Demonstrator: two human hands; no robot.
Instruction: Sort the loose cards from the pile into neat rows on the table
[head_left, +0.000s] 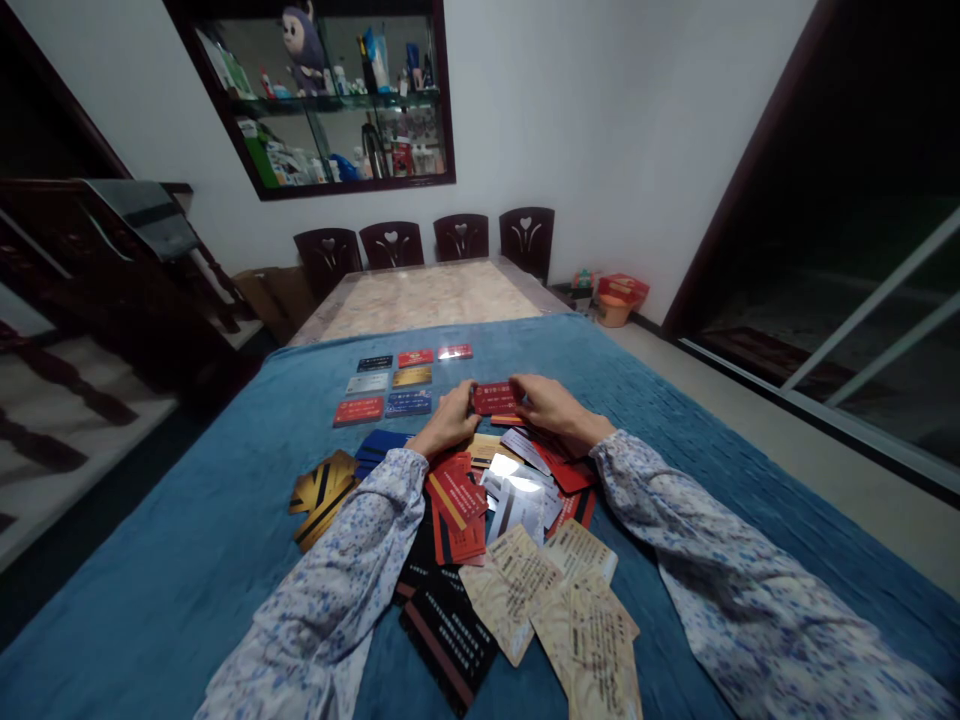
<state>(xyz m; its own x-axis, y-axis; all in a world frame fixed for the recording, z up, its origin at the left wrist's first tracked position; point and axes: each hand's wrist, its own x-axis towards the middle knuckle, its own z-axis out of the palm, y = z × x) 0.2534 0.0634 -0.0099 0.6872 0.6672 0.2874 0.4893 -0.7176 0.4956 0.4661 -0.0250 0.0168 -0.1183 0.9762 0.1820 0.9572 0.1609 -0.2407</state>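
Observation:
My left hand [452,418] and my right hand [553,408] are closed on opposite edges of a red card [495,398], possibly a small stack. It sits at the far side of a loose spread of cards. Around my wrists lie gold cards [326,500], blue cards [379,450], red cards [459,495] and silver cards [517,505]. Closer to me are black cards [450,640] and beige patterned cards [585,630], overlapping. Beyond my left hand, several cards lie in rows, among them a blue card [409,403] and a gold card [412,376].
A blue cloth [210,530] covers the near part of the table; its far end is a bare marble-like top [442,295]. Several dark chairs [461,237] stand behind it. A wall cabinet [337,105] holds bottles and a plush toy. Right of the table, an orange bucket [613,310] stands on the floor.

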